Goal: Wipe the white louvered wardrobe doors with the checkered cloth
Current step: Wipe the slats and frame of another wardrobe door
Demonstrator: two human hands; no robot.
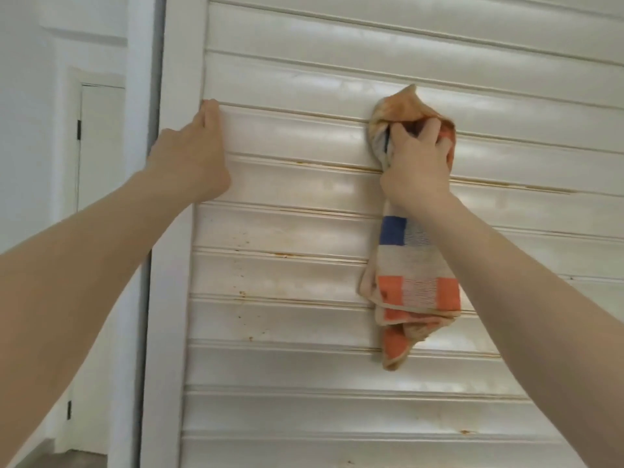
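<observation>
Foremost, right hand [417, 157]: fingers curled round the bunched top of an orange, blue and cream checkered terry cloth [415, 265], pressing it to a slat. Loose end of cloth hanging down across several lower slats. Left hand [192, 153]: fingers bent, tips at a slat's upper edge beside the frame stile [179, 62]; hooked or merely pressed, cannot tell. Behind both, glossy white louvered wooden wardrobe door [287, 231], flecked with rust-brown stains [243, 293] along lower seams. Far left, white room door [98, 146] with dark hinges.

left side: white wall [23, 130] with a stepped moulding up top, closed white door [101, 146] in white frame, black hinges [79, 130], grey floor [67, 460] bottom left, soft even light
</observation>
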